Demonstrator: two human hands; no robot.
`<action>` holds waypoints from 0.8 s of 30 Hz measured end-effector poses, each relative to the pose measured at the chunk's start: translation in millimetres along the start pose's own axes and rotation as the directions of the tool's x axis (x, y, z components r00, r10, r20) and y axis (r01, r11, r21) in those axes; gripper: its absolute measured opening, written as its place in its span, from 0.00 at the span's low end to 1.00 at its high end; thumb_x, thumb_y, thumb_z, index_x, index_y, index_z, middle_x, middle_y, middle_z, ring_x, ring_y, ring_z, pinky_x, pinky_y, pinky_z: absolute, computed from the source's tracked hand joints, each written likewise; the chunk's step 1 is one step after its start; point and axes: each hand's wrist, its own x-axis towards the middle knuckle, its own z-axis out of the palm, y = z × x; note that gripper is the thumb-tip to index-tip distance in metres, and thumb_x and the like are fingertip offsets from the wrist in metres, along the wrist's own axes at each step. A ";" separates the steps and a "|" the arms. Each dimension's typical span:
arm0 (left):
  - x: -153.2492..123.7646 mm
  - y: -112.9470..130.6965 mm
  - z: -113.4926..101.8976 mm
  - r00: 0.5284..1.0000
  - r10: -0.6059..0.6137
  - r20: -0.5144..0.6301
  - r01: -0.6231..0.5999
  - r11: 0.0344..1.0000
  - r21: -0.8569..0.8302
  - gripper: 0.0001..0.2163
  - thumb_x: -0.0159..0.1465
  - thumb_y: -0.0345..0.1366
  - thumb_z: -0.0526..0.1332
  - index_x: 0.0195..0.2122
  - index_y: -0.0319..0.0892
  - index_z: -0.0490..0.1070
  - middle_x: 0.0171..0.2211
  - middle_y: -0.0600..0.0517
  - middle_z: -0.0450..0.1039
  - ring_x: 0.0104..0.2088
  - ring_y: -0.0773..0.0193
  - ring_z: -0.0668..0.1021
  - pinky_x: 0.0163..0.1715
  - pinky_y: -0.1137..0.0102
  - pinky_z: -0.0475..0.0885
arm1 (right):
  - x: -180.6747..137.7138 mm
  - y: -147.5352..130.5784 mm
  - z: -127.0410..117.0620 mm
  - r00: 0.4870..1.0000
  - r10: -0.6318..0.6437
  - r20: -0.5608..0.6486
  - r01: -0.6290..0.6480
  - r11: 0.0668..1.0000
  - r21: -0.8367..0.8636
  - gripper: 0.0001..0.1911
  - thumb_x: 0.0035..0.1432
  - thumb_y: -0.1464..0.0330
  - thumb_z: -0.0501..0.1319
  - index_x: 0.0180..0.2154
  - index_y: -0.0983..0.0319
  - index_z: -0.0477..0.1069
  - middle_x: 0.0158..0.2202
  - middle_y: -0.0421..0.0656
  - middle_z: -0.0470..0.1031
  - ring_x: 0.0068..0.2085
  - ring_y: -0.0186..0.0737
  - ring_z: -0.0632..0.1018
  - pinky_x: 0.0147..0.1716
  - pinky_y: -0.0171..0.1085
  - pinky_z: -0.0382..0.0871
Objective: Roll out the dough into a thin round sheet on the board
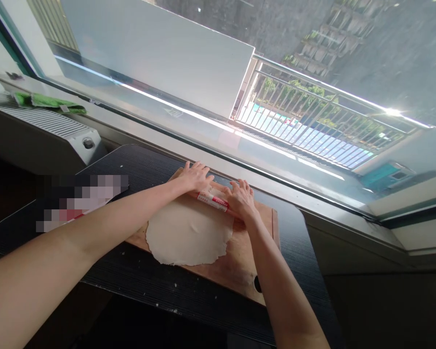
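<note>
A flat round sheet of pale dough (189,232) lies on a wooden board (240,264). Across its far edge rests a rolling pin (213,200) wrapped in a red-and-white label. My left hand (196,175) presses flat on the pin's left end, fingers stretched out. On the pin's right end my right hand (241,198) lies the same way, fingers extended over it. Both forearms reach in from the lower left and bottom.
The board sits on a dark ribbed table top (148,276) beside a large window (276,97). A white radiator (43,126) with a green cloth (47,102) on it stands at the left. A blurred patch covers something on the table's left.
</note>
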 end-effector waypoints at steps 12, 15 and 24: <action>3.9 6.2 -6.4 0.979 -0.085 -0.183 0.093 0.995 0.037 0.20 0.69 0.44 0.48 0.41 0.37 0.77 0.49 0.38 0.77 0.57 0.47 0.70 0.58 0.47 0.59 | -24.1 -17.3 -5.4 0.962 -0.173 -0.211 0.160 0.984 -0.078 0.21 0.72 0.62 0.45 0.50 0.58 0.75 0.63 0.49 0.65 0.68 0.49 0.57 0.65 0.53 0.49; -7.8 7.1 -10.2 0.980 -0.030 -0.196 0.037 0.999 0.031 0.22 0.71 0.40 0.43 0.40 0.38 0.77 0.47 0.39 0.77 0.56 0.51 0.70 0.59 0.52 0.59 | -33.1 -22.7 -1.2 0.978 -0.188 -0.088 0.177 0.977 -0.119 0.22 0.72 0.60 0.44 0.50 0.57 0.76 0.63 0.49 0.65 0.69 0.53 0.54 0.65 0.55 0.48; -21.2 -0.4 -8.3 0.983 0.131 0.126 -0.140 0.988 0.063 0.25 0.71 0.49 0.43 0.64 0.46 0.63 0.68 0.47 0.59 0.70 0.51 0.56 0.66 0.49 0.48 | -30.5 -25.3 -5.5 0.992 -0.118 -0.038 0.114 0.989 -0.090 0.26 0.71 0.59 0.43 0.64 0.59 0.62 0.68 0.51 0.56 0.69 0.51 0.54 0.65 0.52 0.48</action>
